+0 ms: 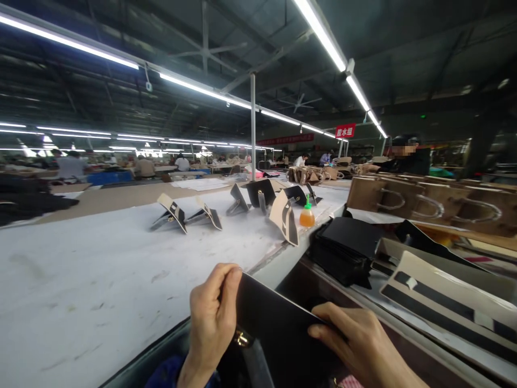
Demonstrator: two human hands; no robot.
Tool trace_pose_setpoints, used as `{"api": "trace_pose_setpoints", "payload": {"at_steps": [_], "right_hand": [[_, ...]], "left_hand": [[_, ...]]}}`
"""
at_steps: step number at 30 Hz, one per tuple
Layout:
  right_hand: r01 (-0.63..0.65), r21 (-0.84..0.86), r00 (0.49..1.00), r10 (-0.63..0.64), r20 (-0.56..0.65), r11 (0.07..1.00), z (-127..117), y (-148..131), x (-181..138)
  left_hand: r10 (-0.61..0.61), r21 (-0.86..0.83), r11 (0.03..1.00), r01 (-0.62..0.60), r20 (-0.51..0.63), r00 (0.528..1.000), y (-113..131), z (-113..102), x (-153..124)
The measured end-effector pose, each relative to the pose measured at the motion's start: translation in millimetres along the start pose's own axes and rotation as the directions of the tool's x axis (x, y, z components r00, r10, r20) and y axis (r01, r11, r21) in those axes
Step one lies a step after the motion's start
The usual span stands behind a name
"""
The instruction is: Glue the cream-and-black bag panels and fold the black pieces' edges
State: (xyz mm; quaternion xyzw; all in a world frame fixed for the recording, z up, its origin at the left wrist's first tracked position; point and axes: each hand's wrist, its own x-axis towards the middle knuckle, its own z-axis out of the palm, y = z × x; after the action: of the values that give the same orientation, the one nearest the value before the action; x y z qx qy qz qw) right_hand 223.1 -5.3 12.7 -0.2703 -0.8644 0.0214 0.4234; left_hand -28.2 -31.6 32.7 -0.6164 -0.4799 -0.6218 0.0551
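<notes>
Both my hands grip a black leather panel by its upper edge, close to my body at the front of the table. My left hand pinches its left corner between thumb and fingers. Further right along the same edge, my right hand pinches it too. A gold metal fitting and a dark strap show on the panel just beside my left hand. The panel's lower part runs out of the picture.
Several folded black and beige panels stand on the white table. Near its right edge is an orange bottle with a green tip. At right lie a black stack, beige panels and brown bags; a person is behind.
</notes>
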Motion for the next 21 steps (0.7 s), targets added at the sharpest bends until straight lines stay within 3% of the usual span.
{"api": "trace_pose_setpoints", "payload": {"at_steps": [2, 4, 7, 10, 17, 21], "right_hand": [[0.056, -0.052, 0.998, -0.056, -0.011, 0.997, 4, 3, -2], [0.049, -0.075, 0.999, -0.048, 0.014, 0.996, 4, 6, -6], [-0.013, -0.055, 0.999, 0.015, 0.034, 0.998, 4, 10, -13], [-0.068, -0.009, 0.997, 0.068, 0.025, 0.998, 5, 12, -17], [-0.108, 0.026, 0.99, 0.105, 0.092, 0.994, 6, 16, -18], [-0.041, -0.029, 0.994, 0.044, 0.103, 0.999, -2, 8, -16]], "left_hand": [[-0.004, -0.065, 0.998, 0.007, 0.042, 0.999, 3, 0, -1], [-0.091, -0.184, 0.977, 0.112, 0.122, 0.988, 5, -2, -3], [-0.23, -0.313, 0.895, 0.318, 0.287, 0.93, 8, -5, -4], [-0.259, -0.315, 0.868, 0.383, 0.371, 0.892, 9, -7, -2], [-0.137, -0.133, 0.971, 0.197, 0.363, 0.921, 6, -1, 2], [-0.088, 0.006, 0.996, 0.089, 0.236, 0.968, 2, 4, -3]]}}
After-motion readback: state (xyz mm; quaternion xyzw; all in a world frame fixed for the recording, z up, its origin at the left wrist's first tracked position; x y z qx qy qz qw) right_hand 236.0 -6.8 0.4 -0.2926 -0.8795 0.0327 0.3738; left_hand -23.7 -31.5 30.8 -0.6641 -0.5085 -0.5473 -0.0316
